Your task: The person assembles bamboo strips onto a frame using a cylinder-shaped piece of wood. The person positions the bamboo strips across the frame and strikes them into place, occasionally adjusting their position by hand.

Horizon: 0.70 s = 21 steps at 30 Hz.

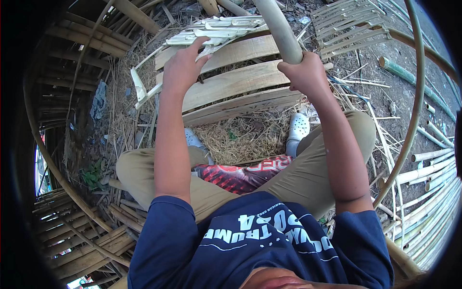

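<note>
Grasping pole (277, 30) with right hand (305, 72) (left hand (185, 67) splayed), slatted platform (236, 85), straw-strewn ground (240, 139)

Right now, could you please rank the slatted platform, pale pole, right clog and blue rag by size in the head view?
1. Slatted platform
2. Pale pole, visible part
3. Right clog and blue rag: too alike to rank
</note>
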### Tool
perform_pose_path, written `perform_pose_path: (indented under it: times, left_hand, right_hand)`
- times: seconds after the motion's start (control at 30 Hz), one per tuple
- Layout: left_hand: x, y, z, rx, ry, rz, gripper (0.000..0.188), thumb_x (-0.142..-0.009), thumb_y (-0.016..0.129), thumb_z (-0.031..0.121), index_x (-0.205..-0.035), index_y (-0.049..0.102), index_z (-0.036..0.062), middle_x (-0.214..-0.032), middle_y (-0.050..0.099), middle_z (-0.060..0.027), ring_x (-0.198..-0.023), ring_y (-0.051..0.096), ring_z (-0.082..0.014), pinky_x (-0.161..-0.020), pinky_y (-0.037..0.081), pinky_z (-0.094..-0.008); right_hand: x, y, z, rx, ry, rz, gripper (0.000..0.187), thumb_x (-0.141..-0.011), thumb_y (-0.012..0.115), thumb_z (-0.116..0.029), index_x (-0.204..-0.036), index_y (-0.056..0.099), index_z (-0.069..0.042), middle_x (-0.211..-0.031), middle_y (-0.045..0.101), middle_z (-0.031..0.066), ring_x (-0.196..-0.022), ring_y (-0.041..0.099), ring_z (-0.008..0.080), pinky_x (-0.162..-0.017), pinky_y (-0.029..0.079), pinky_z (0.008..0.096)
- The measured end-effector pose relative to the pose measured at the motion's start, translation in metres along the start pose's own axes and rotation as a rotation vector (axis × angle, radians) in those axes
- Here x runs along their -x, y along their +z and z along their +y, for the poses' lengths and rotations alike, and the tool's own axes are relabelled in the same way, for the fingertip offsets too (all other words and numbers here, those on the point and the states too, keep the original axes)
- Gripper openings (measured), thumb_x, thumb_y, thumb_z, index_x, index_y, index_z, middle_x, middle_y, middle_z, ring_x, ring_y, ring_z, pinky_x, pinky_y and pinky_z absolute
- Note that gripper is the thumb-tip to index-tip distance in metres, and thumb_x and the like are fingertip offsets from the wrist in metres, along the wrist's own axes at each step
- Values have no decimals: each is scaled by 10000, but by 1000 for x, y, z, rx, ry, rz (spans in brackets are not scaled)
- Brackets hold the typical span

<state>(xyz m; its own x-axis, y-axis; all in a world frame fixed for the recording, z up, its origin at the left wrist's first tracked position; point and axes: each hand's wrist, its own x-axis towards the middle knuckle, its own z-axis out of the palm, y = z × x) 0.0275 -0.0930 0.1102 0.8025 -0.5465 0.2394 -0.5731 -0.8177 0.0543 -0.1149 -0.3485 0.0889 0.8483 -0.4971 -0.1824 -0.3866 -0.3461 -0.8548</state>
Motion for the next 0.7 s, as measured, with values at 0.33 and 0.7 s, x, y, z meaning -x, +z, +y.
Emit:
perform_pose_path:
  times: [0.33, 0.7]
  left_hand:
    - [25, 57, 5, 110, -170, -206, 546, -932, 716, 386, -1425, 539, 234, -1148, 730, -172, -1102, 693, -342, -919, 541, -458]
    - [30, 139, 1, 107, -46, 244, 830, -774, 819, 562, -1325, 611, -23, -1336, 621, -253, -1274, 582, -391, -1084, 471, -470]
  right_hand:
    - [-6, 9, 12, 94, -60, 39, 485, -749, 751, -251, -1017, 649, 141, -731, 687, 148, -543, 686, 198, -514, 556, 335]
    - [1, 8, 11, 120, 11, -10, 509, -730, 758, -284, -1048, 703, 109, -830, 738, 201, -777, 746, 297, -758, 575, 405]
